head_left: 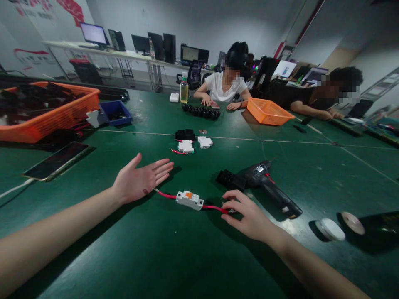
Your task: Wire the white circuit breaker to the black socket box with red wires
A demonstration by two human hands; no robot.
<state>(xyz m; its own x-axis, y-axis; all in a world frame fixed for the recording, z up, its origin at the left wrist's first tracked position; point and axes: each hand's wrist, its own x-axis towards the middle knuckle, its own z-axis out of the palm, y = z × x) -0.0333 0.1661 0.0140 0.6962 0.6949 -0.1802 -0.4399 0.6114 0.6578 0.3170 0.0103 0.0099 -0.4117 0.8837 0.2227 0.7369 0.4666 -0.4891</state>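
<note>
A white circuit breaker [189,200] with an orange lever lies in front of me, a red wire leaving each end. My right hand [247,212] has its thumb and fingers around the tip of the right red wire [213,207], where a bit of metal shows. My left hand [141,179] is open, palm turned up and fingers stretched out. The bare tip of the left red wire [165,194] comes up to the edge of that palm. Beyond my right hand rests a black cordless screwdriver [260,176].
Farther in are white breakers [186,146] with a black part [185,134]. On the left sit a phone [57,161], a filled orange basket [52,120] and a blue bin [116,113]. Another orange basket [268,111], a bottle [183,89] and two people are across the green table [124,249].
</note>
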